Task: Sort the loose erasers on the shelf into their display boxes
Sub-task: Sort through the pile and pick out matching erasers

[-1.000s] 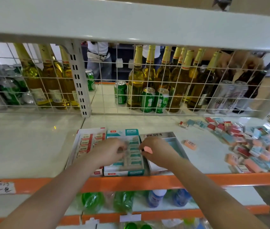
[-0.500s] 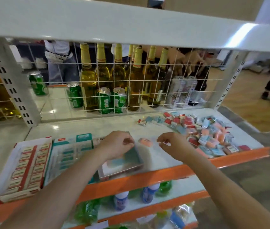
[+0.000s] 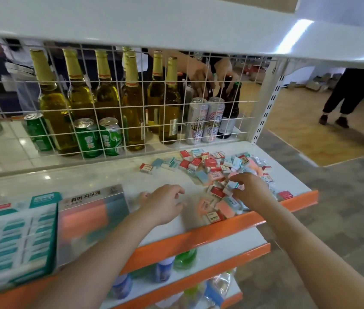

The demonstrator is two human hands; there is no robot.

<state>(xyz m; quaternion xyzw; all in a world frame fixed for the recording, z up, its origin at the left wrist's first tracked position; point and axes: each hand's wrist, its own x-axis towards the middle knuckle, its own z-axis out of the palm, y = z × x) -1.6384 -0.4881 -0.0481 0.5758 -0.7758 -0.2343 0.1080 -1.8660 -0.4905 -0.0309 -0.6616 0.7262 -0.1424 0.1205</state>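
A white shop shelf (image 3: 109,177) with an orange front lip carries the work; behind its wire mesh stand beer bottles (image 3: 132,101) and green cans (image 3: 87,137).

The loose erasers (image 3: 216,168) lie heaped toward the shelf's right end, some of them right at the front edge. The silver display box (image 3: 91,219) and the teal display box (image 3: 16,237) sit at the front left, both blurred.

The right hand (image 3: 252,190) is down in the heap, its fingers curled round what looks like a white-sleeved eraser. The left hand (image 3: 165,204) hovers over bare shelf between box and heap, fingers loosely bent; whether it holds anything I cannot tell.

The likely risks: raking through the heap could nudge the erasers at the front edge off onto the floor, and the colours are so mixed that a hasty grab could send an eraser to the wrong box.
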